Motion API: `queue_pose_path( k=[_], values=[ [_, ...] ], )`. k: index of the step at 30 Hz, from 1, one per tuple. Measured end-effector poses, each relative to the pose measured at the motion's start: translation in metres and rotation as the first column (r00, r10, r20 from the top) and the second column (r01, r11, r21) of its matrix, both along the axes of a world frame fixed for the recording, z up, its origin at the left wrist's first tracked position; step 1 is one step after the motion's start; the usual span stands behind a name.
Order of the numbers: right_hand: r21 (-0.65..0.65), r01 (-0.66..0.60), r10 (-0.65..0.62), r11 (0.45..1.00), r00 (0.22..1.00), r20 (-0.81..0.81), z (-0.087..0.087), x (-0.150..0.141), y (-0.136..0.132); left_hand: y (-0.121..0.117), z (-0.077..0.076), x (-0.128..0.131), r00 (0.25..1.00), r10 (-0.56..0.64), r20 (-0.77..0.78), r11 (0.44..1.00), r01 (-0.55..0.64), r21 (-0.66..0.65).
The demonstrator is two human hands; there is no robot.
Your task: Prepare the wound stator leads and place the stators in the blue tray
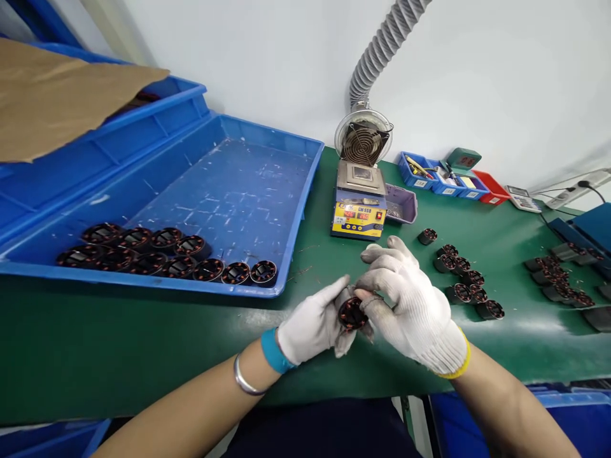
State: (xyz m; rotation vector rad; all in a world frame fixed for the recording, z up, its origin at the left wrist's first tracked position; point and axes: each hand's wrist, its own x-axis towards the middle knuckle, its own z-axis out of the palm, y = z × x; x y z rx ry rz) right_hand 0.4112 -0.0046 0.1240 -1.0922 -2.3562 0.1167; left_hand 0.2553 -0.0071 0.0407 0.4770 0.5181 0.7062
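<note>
A motor stator, a short dark cylinder with copper windings inside its ring, is tilted with its open end toward me. My left hand, in a white glove, is closed around its left side and underside. At its upper right rim, the thumb and fingers of my gloved right hand are pinched; a bare fingertip shows through the glove. Fine wires at that rim are too small to make out. More motor stators stand on the green table to the right of my right hand.
A large blue tray on the left holds several stators along its near edge. Behind my hands stands a solder pot under a fan and a grey duct. Small bins line the wall, with further stators at far right.
</note>
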Motion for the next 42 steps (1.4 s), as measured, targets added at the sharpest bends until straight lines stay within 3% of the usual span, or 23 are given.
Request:
queue_pose_path(
  k=[2, 5, 6, 7, 9, 11, 12, 14, 16, 18, 20, 22, 23, 24, 25, 27, 29, 30, 32, 35, 39, 42],
  values=[
    [0.013, -0.011, 0.011, 1.000, 1.000, -0.010, 0.005, -0.001, -0.001, 0.000, 0.005, -0.006, 0.984, 0.132, 0.122, 0.989, -0.123, -0.078],
    [0.001, -0.072, 0.072, 0.997, 0.997, -0.029, 0.015, -0.004, -0.004, 0.005, 0.002, -0.008, 0.878, 0.435, 0.200, 0.894, -0.396, -0.208],
    [-0.011, -0.091, 0.091, 0.996, 0.995, -0.037, 0.017, -0.005, -0.004, 0.007, -0.001, -0.007, 0.880, 0.432, 0.198, 0.894, -0.390, -0.218],
    [-0.023, -0.098, 0.097, 0.995, 0.994, -0.046, 0.017, -0.005, -0.004, 0.008, -0.005, -0.005, 0.915, 0.349, 0.203, 0.928, -0.308, -0.210],
    [-0.042, -0.090, 0.087, 0.995, 0.994, -0.071, 0.015, -0.003, -0.004, 0.007, -0.012, -0.001, 0.973, 0.036, 0.230, 0.989, -0.002, -0.147],
    [-0.063, -0.079, 0.072, 0.995, 0.992, -0.103, 0.009, 0.002, -0.003, 0.003, -0.016, 0.001, 0.948, -0.219, 0.230, 0.970, 0.238, -0.058],
    [-0.072, -0.072, 0.063, 0.995, 0.990, -0.123, 0.005, 0.005, -0.003, 0.001, -0.015, 0.000, 0.946, -0.247, 0.212, 0.966, 0.257, -0.021],
    [-0.088, -0.051, 0.034, 0.995, 0.982, -0.183, -0.003, 0.010, -0.003, -0.003, -0.011, -0.001, 0.987, -0.096, 0.133, 0.995, 0.090, 0.048],
    [-0.154, -0.019, -0.028, 0.988, 0.954, -0.298, -0.012, 0.011, -0.003, -0.007, -0.004, -0.002, 0.985, 0.163, 0.049, 0.971, -0.169, 0.171],
    [-0.325, -0.015, -0.149, 0.946, 0.868, -0.473, -0.024, 0.011, -0.001, -0.010, 0.003, -0.002, 0.922, 0.384, -0.045, 0.888, -0.355, 0.293],
    [-0.494, -0.077, -0.326, 0.866, 0.663, -0.675, -0.036, 0.011, 0.005, -0.014, 0.007, 0.001, 0.849, 0.513, -0.127, 0.826, -0.448, 0.343],
    [-0.527, -0.156, -0.442, 0.835, 0.380, -0.812, -0.046, 0.015, 0.010, -0.015, 0.007, 0.002, 0.830, 0.533, -0.162, 0.827, -0.472, 0.305],
    [-0.509, -0.158, -0.454, 0.846, 0.285, -0.844, -0.051, 0.017, 0.012, -0.014, 0.006, 0.002, 0.843, 0.517, -0.150, 0.842, -0.468, 0.268],
    [-0.492, -0.131, -0.448, 0.860, 0.268, -0.853, -0.055, 0.019, 0.011, -0.013, 0.004, 0.002, 0.856, 0.499, -0.131, 0.857, -0.465, 0.223],
    [-0.474, -0.079, -0.425, 0.877, 0.336, -0.841, -0.059, 0.020, 0.009, -0.011, 0.003, 0.001, 0.865, 0.489, -0.114, 0.867, -0.467, 0.177],
    [-0.377, 0.044, -0.322, 0.925, 0.618, -0.717, -0.066, 0.020, 0.001, -0.006, 0.001, -0.001, 0.864, 0.497, -0.084, 0.867, -0.490, 0.092],
    [-0.155, 0.096, -0.162, 0.983, 0.852, -0.498, -0.072, 0.014, -0.010, -0.002, 0.001, -0.002, 0.853, 0.519, -0.060, 0.855, -0.517, 0.035],
    [-0.023, 0.088, -0.090, 0.996, 0.910, -0.405, -0.074, 0.011, -0.014, -0.001, 0.001, -0.002, 0.850, 0.524, -0.050, 0.851, -0.524, 0.017],
    [0.175, 0.073, -0.021, 0.982, 0.958, -0.285, -0.075, 0.003, -0.019, -0.001, 0.001, -0.001, 0.852, 0.523, -0.039, 0.852, -0.523, -0.006],
    [0.289, 0.098, -0.026, 0.952, 0.970, -0.243, -0.071, -0.003, -0.017, -0.004, 0.000, 0.000, 0.861, 0.509, -0.007, 0.860, -0.509, -0.042],
    [0.257, 0.113, -0.036, 0.960, 0.957, -0.287, -0.056, -0.002, -0.009, -0.003, 0.005, -0.006, 0.893, 0.430, 0.134, 0.900, -0.414, -0.137],
    [0.067, 0.020, 0.006, 0.998, 0.929, -0.370, -0.036, -0.002, -0.003, 0.003, 0.008, -0.013, 0.900, 0.361, 0.244, 0.926, -0.316, -0.205]
  ],
)
